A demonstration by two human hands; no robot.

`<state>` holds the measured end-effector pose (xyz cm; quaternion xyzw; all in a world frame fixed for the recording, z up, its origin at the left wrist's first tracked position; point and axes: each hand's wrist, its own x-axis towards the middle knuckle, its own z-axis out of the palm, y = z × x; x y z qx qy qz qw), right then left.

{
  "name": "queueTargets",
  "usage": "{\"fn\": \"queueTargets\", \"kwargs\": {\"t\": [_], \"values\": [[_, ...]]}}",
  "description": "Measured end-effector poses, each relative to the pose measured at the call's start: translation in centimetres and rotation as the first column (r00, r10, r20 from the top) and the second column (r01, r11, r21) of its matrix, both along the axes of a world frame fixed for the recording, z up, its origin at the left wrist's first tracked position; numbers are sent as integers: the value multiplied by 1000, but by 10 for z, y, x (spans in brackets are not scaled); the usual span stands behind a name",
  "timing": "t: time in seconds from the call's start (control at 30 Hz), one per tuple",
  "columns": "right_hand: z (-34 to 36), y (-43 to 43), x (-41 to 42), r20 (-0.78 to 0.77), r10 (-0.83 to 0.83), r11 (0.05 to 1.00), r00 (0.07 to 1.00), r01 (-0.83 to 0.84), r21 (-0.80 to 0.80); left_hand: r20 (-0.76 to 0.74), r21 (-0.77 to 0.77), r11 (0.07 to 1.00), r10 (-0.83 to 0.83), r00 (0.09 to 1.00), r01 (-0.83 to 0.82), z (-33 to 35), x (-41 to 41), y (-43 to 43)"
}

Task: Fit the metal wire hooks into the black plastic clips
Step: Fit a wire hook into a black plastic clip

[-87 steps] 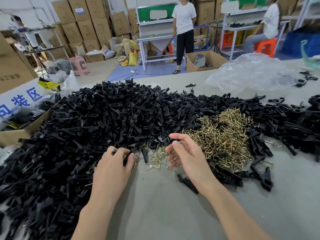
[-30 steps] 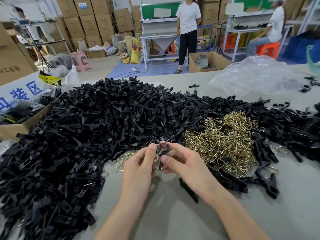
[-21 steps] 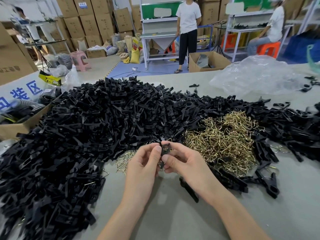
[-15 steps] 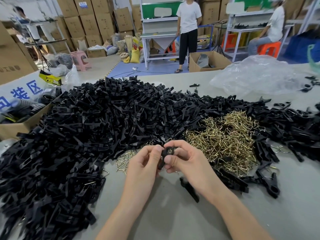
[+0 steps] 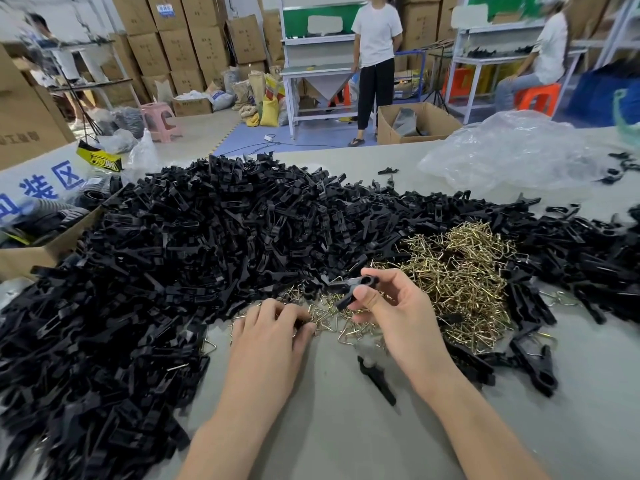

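My right hand (image 5: 391, 313) pinches 1 black clip (image 5: 356, 289) between thumb and fingers; my left hand (image 5: 273, 327) curls onto loose wire hooks (image 5: 329, 317), grip unclear.

Clip heap (image 5: 207, 254): black plastic, mostly matt, faint sheen on edges. Single clip (image 5: 355, 287) in the right grip (image 5: 398, 317): same black plastic, smooth, slight gloss. Wire hooks (image 5: 460, 271): thin metal wire, brass-gold finish, shiny. Desk (image 5: 346, 431): grey-beige top, smooth, matt; material unclear. Bag (image 5: 512, 150) at far side: clear plastic film, crinkled, glossy. Boxes (image 5: 207, 39) at the back: brown cardboard, matt. Stool (image 5: 161, 119): pink plastic, smooth. Open box (image 5: 433, 129) on the floor: plain cardboard, matt.
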<state>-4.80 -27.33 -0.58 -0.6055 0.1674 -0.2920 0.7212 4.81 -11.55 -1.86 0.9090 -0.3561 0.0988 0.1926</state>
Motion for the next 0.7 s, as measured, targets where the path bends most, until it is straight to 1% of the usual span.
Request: {"fn": "queueTargets", "kwargs": {"t": [0.1, 0.17, 0.2, 0.23, 0.27, 0.3, 0.33, 0.37, 0.4, 0.43, 0.47, 0.57, 0.63, 0.7], "values": [[0, 0, 0, -1, -7, 1000, 1000, 7, 9, 63, -77, 997, 14, 998, -9, 1, -4, -1], [0, 0, 0, -6, -13, 1000, 1000, 13, 10, 116, -170, 985, 13, 993, 7, 3, -6, -3], [-1, -1, 0, -6, -12, 1000, 1000, 12, 13, 91, -255, 967, 1, 996, 22, 4, -6, -4], [-1, -1, 0, -5, -5, 1000, 1000, 5, 23, -3, -367, 930, -20, 1000, 17, 7, -6, -5], [-1, -1, 0, 1, 11, 999, 1000, -11, 41, -165, -492, 870, -75, 983, -17, 10, -7, -6], [0, -1, 0, 8, 33, 998, 999, -33, 60, -354, -600, 795, -169, 920, -85, 13, -8, -7], [0, 0, 1, 18, 58, 995, 998, -59, 78, -502, -672, 723, -281, 818, -164, 17, -9, -8], [0, 0, 1, 31, 80, 992, 996, -82, 93, -594, -708, 666, -383, 707, -233, 20, -12, -10], [0, 1, 2, 46, 96, 989, 994, -101, 109, -644, -726, 624, -469, 604, -290, 22, -15, -12], [-1, 1, 3, 64, 105, 985, 992, -113, 129, -667, -733, 593, -527, 526, -335, 23, -17, -15], [-1, 1, 3, 83, 109, 981, 991, -120, 151, -677, -733, 571, -560, 477, -370, 25, -20, -17], [-1, 1, 4, 126, 124, 966, 984, -149, 213, -672, -736, 514, -632, 386, -440, 26, -22, -21], [0, 1, 3, 142, 149, 952, 979, -181, 247, -659, -738, 490, -671, 340, -463, 29, -22, -21], [0, 1, 2, 147, 171, 937, 974, -207, 281, -647, -742, 477, -692, 319, -471, 30, -22, -20]]}}
